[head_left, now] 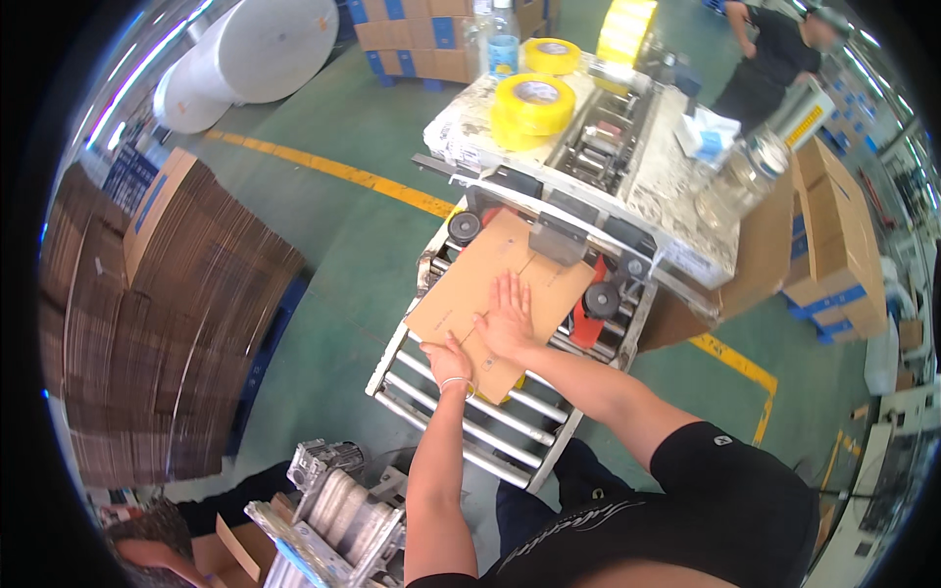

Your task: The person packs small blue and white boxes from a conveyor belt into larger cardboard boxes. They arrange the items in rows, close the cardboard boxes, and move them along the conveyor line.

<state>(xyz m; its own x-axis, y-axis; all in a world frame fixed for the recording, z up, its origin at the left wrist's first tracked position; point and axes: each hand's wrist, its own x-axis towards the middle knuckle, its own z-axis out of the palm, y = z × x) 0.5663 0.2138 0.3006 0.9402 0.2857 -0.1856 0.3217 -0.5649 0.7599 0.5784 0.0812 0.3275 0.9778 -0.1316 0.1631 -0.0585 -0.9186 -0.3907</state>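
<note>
A closed brown cardboard box [461,304] lies on the roller conveyor [510,426], its far end beneath the front of a carton-sealing machine [578,211]. My right hand [508,321] rests flat on its top, fingers stretched toward the machine. At the box's near left edge is my left hand [449,361], touching it with fingers apart; part of that hand's grip is hidden. Black side wheels [601,300] stand on either side of the box. A metal plate [559,241] covers part of its far end.
Rolls of yellow tape [532,108], a bottle [503,44] and a glass jar [742,181] stand on the machine. Stacked flat cartons [186,323] rise at left. Another person [774,59] stands far right; someone's arm [157,554] shows lower left beside an open carton [230,554].
</note>
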